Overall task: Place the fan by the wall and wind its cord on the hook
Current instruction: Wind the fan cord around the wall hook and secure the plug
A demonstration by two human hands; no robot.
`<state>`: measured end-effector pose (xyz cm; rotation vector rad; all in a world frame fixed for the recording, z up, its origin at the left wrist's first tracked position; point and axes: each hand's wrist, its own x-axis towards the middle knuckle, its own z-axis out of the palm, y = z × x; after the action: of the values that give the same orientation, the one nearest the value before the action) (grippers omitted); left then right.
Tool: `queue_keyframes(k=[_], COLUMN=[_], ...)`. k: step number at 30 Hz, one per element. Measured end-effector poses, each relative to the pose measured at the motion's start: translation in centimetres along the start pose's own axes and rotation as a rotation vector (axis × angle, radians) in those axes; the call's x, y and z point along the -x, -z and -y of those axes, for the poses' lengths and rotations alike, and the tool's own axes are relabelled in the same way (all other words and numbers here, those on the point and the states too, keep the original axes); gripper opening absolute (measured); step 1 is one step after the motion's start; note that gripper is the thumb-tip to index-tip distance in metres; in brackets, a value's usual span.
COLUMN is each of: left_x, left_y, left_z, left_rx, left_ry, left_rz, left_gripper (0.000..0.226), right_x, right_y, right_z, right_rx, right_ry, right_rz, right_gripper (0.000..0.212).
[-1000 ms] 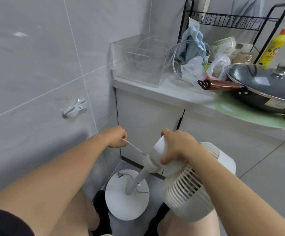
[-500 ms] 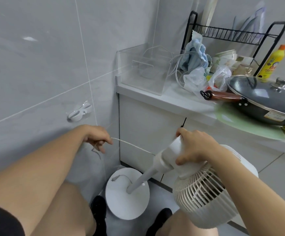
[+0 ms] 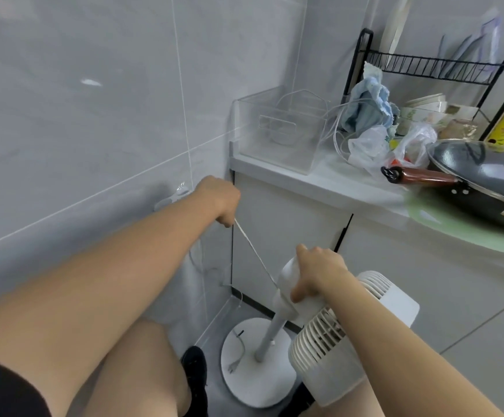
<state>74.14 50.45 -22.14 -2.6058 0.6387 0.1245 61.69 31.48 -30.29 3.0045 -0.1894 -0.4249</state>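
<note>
A white pedestal fan (image 3: pixel 325 350) stands tilted on its round base (image 3: pixel 256 377) on the floor, in the corner between the tiled wall and the cabinet. My right hand (image 3: pixel 316 272) grips the fan's motor housing above the slatted head. My left hand (image 3: pixel 219 200) is closed on the thin white cord (image 3: pixel 253 254), which runs taut down to the fan's neck. The hand is raised beside the white wall hook (image 3: pixel 172 198), which my forearm partly hides. The cord's plug end (image 3: pixel 232 367) lies on the base.
The white cabinet (image 3: pixel 289 236) and its counter stand right behind the fan. On the counter are a clear plastic box (image 3: pixel 280 130), plastic bags, a lidded wok (image 3: pixel 479 179) with its handle sticking out, a black dish rack and a yellow bottle. My legs and black shoes are below.
My left hand has lifted the cord up from below the hook to beside it, pulling it taut. My right hand stays on the fan's housing; the view shifted slightly.
</note>
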Motion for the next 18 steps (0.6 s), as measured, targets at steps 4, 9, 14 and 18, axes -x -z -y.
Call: queue_keyframes(k=[4, 9, 14, 18], left_x=[1.4, 3.0, 4.7, 5.5], left_y=[-0.9, -1.8, -4.7, -6.5], left_z=[0.6, 0.3, 1.6, 3.4], left_rx=[0.095, 0.328, 0.421, 0.537], left_ry=[0.039, -0.007, 0.063, 0.121], left_rz=[-0.011, -0.005, -0.010, -0.011], left_gripper=[0.023, 0.021, 0.021, 0.022], right_x=[-0.7, -2.1, -3.4, -4.2], right_y=[0.2, 1.0, 2.3, 2.9], right_z=[1.3, 3.1, 4.8, 7.2], right_rx=[-0.003, -0.017, -0.039, -0.018], right_ry=[0.009, 0.025, 0.016, 0.065], right_rz=[-0.017, -0.010, 0.044, 0.049], right_gripper=[0.082, 0.083, 0.086, 0.082])
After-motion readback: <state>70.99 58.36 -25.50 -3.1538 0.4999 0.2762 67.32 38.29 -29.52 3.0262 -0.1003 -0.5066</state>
